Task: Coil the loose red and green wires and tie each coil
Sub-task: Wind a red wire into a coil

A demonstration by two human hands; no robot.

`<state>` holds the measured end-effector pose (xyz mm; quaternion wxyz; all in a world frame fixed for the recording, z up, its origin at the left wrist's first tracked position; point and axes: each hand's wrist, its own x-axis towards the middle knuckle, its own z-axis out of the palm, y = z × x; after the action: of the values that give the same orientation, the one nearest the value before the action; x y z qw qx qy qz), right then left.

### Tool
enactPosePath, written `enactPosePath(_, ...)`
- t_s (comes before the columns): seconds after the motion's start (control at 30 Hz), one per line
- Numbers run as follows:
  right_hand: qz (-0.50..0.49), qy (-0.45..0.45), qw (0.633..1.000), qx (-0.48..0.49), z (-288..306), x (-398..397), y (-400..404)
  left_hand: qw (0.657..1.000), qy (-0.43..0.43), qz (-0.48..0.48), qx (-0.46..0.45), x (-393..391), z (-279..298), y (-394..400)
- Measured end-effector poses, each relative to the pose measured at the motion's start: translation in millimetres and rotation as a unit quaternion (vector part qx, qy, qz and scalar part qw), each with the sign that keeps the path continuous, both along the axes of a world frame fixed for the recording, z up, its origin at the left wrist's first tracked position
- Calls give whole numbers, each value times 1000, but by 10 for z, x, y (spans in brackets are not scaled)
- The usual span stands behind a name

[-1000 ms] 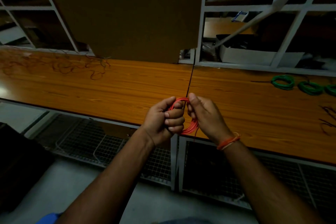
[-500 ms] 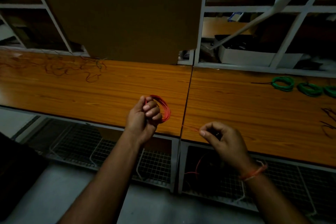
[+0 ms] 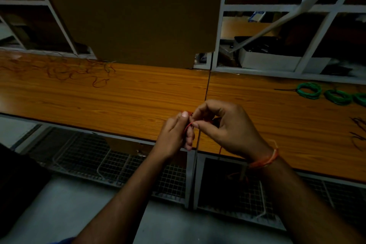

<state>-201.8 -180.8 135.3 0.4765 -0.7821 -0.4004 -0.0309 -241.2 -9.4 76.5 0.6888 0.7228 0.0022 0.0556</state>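
Note:
My left hand (image 3: 175,134) grips a small coil of red wire (image 3: 188,125), mostly hidden between my two hands above the front edge of the wooden bench (image 3: 122,95). My right hand (image 3: 225,128) is close against it, pinching the red wire's free strand between thumb and forefinger. A short length of red wire (image 3: 220,149) hangs below my right palm. Three tied green wire coils (image 3: 309,90) lie in a row on the bench at the far right. Loose dark red wires (image 3: 79,71) are tangled on the bench at the back left.
A brown board (image 3: 134,16) stands upright behind the bench's middle. White-framed shelving (image 3: 293,8) with boxes lines the back. A few dark loose wires (image 3: 358,130) lie at the right edge. Wire-mesh racks (image 3: 99,160) run under the bench.
Half a second ago my hands were apart, the right drawing the strand out to the right. Now the right hand has come back up against the coil in my left hand.

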Motion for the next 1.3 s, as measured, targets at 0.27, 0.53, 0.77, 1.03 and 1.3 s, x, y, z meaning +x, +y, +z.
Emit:
enactPosePath(0.27, -71, 26, 995, 69, -327, 237, 74, 995, 21, -64, -78, -40, 69, 38)
enactPosePath(0.53, 6, 306, 951, 43, -517, 181, 73, 956, 72, -140, -249, -92, 20, 29)
enactPosePath(0.77, -155, 83, 984, 22, -589, 68, 253, 899, 150, -133, -390, -95, 89, -85)
enactPosePath(1.03, -78, 218, 971, 57, -810, 102, -9, 845, 114, -78, -517, -67, 111, 165)
enactPosePath(1.3, -111, 169, 978, -43, -980, 4, -484, 848, 80, 58, -520, -11, 62, 516)
